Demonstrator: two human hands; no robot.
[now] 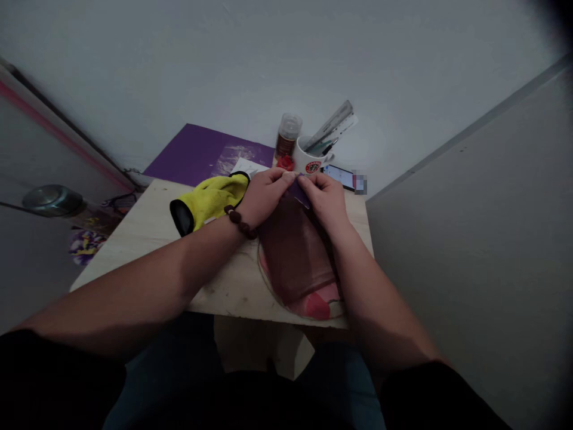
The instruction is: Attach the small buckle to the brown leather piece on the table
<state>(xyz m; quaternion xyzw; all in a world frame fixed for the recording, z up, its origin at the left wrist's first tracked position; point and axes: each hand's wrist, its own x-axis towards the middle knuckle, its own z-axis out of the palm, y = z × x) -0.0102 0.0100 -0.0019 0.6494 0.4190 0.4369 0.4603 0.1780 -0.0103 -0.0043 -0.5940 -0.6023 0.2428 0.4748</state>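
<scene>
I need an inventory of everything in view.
table: 1, wooden, centre
mug: 1, white, table's back
jar: 1, brown, beside mug
ornament: 1, red, before jar
ruler: 1, clear, in mug
pens: unclear, dark, in mug
phone: 1, dark, beside mug
glove: 1, yellow, table's left
paper: 1, white, behind glove
sheet: 1, purple, back left
mat: 1, pink, table's front
pad: 1, brown, on mat
scrap: 1, purple, above pad
flask: 1, grey-lidded, left
patterned item: 1, multicoloured, near flask
walls: several, grey, around
bracelet: 1, brown, left wrist
sleeves: 2, black, lower corners
trousers: 1, blue, bottom
left grip, right grip: 2, bare, pinching scrap
</scene>
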